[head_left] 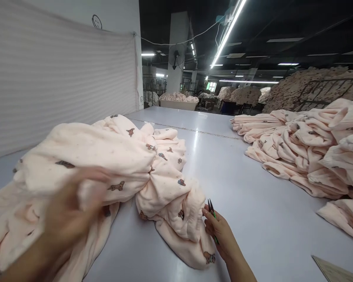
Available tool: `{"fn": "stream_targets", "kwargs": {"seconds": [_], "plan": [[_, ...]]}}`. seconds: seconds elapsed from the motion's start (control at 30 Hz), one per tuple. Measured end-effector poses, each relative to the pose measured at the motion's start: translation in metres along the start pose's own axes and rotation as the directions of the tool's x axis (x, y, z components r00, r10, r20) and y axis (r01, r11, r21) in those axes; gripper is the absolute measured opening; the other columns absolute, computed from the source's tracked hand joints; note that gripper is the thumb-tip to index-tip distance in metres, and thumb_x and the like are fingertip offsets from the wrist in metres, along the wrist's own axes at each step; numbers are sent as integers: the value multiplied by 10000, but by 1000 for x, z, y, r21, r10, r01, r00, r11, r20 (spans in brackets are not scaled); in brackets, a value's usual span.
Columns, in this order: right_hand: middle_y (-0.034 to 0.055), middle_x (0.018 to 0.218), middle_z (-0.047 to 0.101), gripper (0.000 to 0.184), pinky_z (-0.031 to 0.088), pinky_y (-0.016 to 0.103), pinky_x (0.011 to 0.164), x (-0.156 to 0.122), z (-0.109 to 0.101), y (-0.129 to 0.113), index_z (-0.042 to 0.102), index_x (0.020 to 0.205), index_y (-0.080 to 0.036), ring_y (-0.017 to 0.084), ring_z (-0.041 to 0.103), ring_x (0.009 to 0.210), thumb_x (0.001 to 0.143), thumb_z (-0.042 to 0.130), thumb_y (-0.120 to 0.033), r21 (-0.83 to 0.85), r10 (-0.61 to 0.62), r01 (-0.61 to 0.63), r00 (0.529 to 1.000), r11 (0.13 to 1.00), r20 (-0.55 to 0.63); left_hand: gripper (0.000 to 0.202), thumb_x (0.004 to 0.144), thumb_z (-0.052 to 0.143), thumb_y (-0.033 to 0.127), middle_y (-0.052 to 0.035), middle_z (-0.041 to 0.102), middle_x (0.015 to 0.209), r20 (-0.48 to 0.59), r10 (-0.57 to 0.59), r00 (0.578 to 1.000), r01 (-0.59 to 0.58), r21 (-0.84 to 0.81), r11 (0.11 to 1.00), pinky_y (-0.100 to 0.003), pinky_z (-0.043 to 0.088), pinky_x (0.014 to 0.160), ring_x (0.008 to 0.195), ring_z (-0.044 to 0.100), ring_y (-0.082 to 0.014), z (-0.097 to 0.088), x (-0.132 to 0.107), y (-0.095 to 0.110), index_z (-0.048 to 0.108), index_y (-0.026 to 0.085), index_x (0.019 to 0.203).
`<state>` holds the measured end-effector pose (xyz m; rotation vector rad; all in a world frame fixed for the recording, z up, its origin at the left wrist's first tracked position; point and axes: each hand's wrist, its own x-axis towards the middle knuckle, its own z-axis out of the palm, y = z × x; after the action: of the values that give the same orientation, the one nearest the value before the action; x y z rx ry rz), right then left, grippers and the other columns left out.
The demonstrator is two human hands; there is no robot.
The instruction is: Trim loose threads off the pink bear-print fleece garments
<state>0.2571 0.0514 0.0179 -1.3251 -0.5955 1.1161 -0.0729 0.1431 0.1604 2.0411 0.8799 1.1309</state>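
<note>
A heap of pale pink garments (126,156) printed with small bears lies on the white table (247,203) in front of me. My left hand (67,211) is blurred by motion and presses on the near left part of the heap; its fingers cannot be made out. My right hand (219,231) is closed around small thread snips (212,211) with green handles, blades pointing up and away. Its fingertips touch the bunched edge of a garment (179,211) at the heap's right side.
A second large pile of pink garments (312,149) spreads along the table's right side. A wooden board corner (335,270) shows at the bottom right. A white wall panel (61,78) stands on the left. Bins and more fabric heaps (179,100) fill the background.
</note>
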Motion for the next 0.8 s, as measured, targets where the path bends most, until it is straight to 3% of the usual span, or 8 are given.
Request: {"fn": "stream_targets", "kwargs": {"seconds": [0.07,0.13,0.23,0.3,0.43,0.57,0.67,0.8], "plan": [[-60,654,563,234,445,213,487,-10,6,0,574,980,-144,57,503,468,870,552,-350,4,-13,13,999,1000,49,306,805,565,213,-25,582,1150,237,164,958,-183,63,981,-316,388,975,1106,508,-206,60,-9,4,549,283,1103],[-2,820,650,304,501,299,665,-14,10,5,573,1047,-151,121,621,670,846,571,-380,-6,-39,40,997,999,70,543,769,605,313,-129,513,1266,496,172,851,-226,51,973,-393,353,1021,1184,453,-278,122,-14,-1,441,177,1269],[62,1080,651,423,428,362,904,-13,12,18,590,1080,-165,217,576,1049,758,647,-432,-66,-104,106,994,992,34,806,689,648,296,-226,381,1363,531,0,848,-77,124,989,-472,306,1040,1259,355,-350,191,-13,-22,274,76,1368],[76,1163,624,466,376,351,969,-12,11,27,613,1065,-170,247,500,1162,707,676,-461,-123,-145,145,989,982,5,734,702,561,190,-226,370,1364,473,-64,878,-1,137,991,-475,288,1044,1268,343,-336,214,-9,-36,261,73,1362],[68,1137,627,428,418,320,915,-22,16,36,586,1053,-192,241,547,1092,733,637,-472,-206,-215,201,975,958,-49,560,677,463,95,-148,506,1216,416,-97,904,49,125,991,-415,378,952,1138,468,-284,209,-4,-32,385,145,1229],[56,1150,600,521,457,285,831,-42,33,37,422,1206,-237,212,577,1019,768,594,-460,-245,-277,245,955,938,-104,411,699,472,124,-23,571,891,495,-89,864,128,-45,991,-263,446,696,786,547,-169,169,-1,5,410,195,1100],[31,1031,635,421,443,245,806,-59,41,23,501,1110,-235,192,577,960,765,588,-460,-262,-310,286,949,922,-58,354,726,440,120,22,542,790,572,-31,819,191,-222,956,-211,397,592,652,489,-118,134,10,25,387,203,1066],[-39,677,541,266,399,175,599,-84,41,-16,571,756,-231,111,502,635,762,577,-496,-238,-308,311,950,920,50,289,744,439,101,-23,565,887,481,-8,877,-106,210,972,-290,405,715,799,513,-181,104,24,23,493,201,1010]]}}
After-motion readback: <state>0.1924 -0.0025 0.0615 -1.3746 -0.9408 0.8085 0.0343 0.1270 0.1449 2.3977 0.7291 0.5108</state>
